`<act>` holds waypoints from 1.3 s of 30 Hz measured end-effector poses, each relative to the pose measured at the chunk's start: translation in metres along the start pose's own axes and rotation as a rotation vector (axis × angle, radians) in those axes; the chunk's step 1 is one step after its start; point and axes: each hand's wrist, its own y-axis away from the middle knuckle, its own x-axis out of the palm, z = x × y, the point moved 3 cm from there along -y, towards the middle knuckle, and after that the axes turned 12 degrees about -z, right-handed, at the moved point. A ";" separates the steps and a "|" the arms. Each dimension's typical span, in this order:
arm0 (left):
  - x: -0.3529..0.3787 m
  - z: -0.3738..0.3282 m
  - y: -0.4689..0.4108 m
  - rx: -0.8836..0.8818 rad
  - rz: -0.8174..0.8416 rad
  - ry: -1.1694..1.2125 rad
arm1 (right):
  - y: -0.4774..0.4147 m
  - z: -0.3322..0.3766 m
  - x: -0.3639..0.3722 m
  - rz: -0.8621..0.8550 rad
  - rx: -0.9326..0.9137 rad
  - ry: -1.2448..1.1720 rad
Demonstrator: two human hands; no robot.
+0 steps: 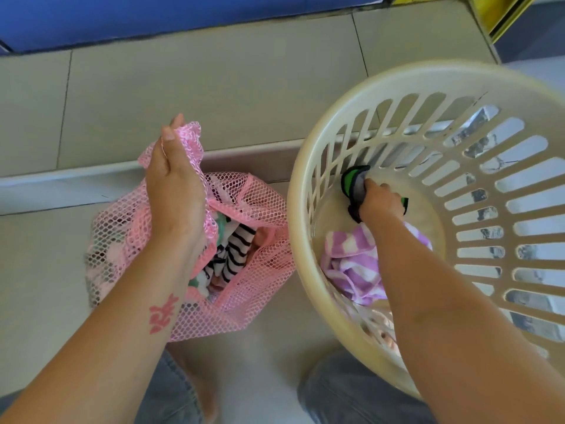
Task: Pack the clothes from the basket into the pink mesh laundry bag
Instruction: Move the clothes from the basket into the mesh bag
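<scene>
Knees in grey trousers (351, 393) at the bottom edge; you are crouched on the tiled floor (214, 96) with both containers in easy reach.

Your left hand (174, 185) has its fingers (171, 133) closed on the rim of the pink mesh laundry bag (260, 270), lifting that edge so the mouth stays open, probably so the next piece can go in one-handed. Bag sits on the floor just beside the basket. Inside it: a black-and-white striped garment (235, 252), something mint green (223, 221), and pale pieces seen through the mesh (too bunched to name).

Your right hand (382, 200) reaches down inside the cream slatted basket (305, 185), fingers gripping a small black, grey and green item (356, 185), likely a sock, against the basket's base. The basket looks tilted toward you, which would make the bottom reachable.

Still in the basket: a lilac-and-white striped cloth (351, 264) under your forearm, and a pale piece near the close wall, partly hidden.

Judgement: packing is well along, few items left.
</scene>
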 end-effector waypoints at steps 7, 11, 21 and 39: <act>-0.025 -0.019 0.010 -0.007 0.032 0.057 | 0.039 -0.002 -0.079 -0.271 -0.056 -0.319; -0.053 -0.039 0.016 -0.025 0.080 0.123 | 0.074 0.007 -0.153 -0.418 -0.021 -0.558; -0.122 -0.059 0.006 -0.009 0.087 0.195 | 0.211 0.122 -0.233 -0.027 -0.519 -1.193; -0.146 -0.049 -0.026 0.002 0.117 0.162 | 0.247 0.228 -0.063 -0.066 -1.025 -0.062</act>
